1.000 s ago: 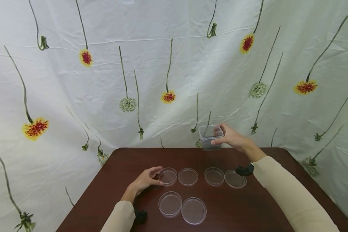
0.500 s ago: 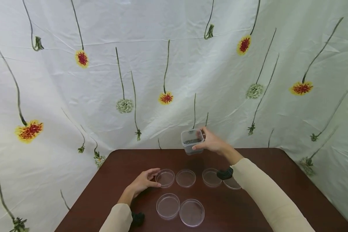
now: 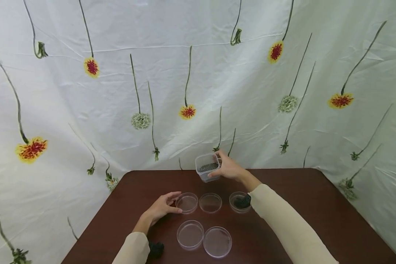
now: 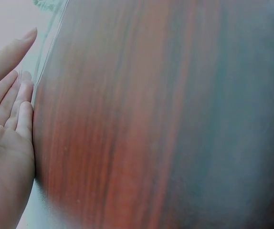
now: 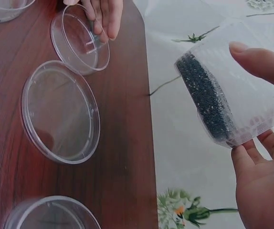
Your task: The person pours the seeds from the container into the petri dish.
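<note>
My right hand point(image 3: 229, 169) grips a clear, square plastic container point(image 3: 207, 168) from its right side, above the table's far edge. Dark, fine grains point(image 5: 205, 95) lie in the bottom of it, as the right wrist view shows. My left hand point(image 3: 161, 208) holds a clear petri dish point(image 3: 187, 203) on the table by its left side, thumb at the front and fingers behind. To the right stand a second petri dish point(image 3: 210, 203) and a third dish point(image 3: 236, 208), partly hidden by the right wrist's black camera. Closer to me lie two round clear dishes, the left point(image 3: 190, 235) and the right point(image 3: 217, 242).
A dark reddish-brown table point(image 3: 267, 234) carries the dishes. Behind it hangs a white cloth point(image 3: 118, 91) printed with flowers. The right sleeve point(image 3: 287, 220) covers part of the table's right side, hiding the dish farthest right.
My right hand has carried the container leftward and slightly down, from the right side to above the second dish's far side. The container now tips somewhat. My left hand has stayed at its dish.
</note>
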Available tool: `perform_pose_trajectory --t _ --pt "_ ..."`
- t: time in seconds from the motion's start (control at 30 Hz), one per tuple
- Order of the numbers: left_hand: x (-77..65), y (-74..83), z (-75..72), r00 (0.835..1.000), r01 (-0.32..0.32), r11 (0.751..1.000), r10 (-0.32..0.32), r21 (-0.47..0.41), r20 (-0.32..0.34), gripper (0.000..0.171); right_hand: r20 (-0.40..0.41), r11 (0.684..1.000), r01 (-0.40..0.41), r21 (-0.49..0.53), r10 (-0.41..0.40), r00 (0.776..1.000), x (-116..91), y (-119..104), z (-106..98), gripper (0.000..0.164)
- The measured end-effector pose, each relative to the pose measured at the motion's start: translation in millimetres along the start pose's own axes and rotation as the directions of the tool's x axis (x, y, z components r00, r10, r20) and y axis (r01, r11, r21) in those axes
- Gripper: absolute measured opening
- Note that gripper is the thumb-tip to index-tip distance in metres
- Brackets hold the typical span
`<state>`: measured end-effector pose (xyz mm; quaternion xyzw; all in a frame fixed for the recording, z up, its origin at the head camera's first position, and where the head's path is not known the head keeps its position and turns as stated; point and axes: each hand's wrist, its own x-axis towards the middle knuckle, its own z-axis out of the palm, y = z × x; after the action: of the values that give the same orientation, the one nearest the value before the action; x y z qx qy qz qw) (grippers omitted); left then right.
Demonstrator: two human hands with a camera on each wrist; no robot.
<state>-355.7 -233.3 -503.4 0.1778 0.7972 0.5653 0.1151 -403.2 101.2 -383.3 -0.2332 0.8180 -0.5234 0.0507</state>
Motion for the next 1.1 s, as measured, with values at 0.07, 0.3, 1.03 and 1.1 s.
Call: perform_pose_trajectory --t 0.07,0.3,1.03,1.1 --pt "0.5 -0.4 -0.4 1.0 0.001 1.0 -0.001 -0.003 -0.001 0.081 0.009 1.0 0.002 0.013 -0.003 1.0 4 3 5 0.08" --pt "2.0 -3.0 2.1 1.0 0.006 1.0 -0.006 -0.016 0.005 0.079 -0.002 0.999 0.043 0.004 -0.043 0.999 11 15 25 0.085" --pt "3.0 -3.9 -4.6 1.0 -0.003 1.0 0.003 -0.017 -0.001 0.077 -0.042 0.927 0.2 -0.317 -0.225 0.974 21 32 67 0.084" --pt "3.1 -4.0 -4.4 1.0 0.001 1.0 -0.002 -0.012 -0.004 0.077 -0.035 0.921 0.206 -0.332 -0.23 0.973 21 34 69 0.084"
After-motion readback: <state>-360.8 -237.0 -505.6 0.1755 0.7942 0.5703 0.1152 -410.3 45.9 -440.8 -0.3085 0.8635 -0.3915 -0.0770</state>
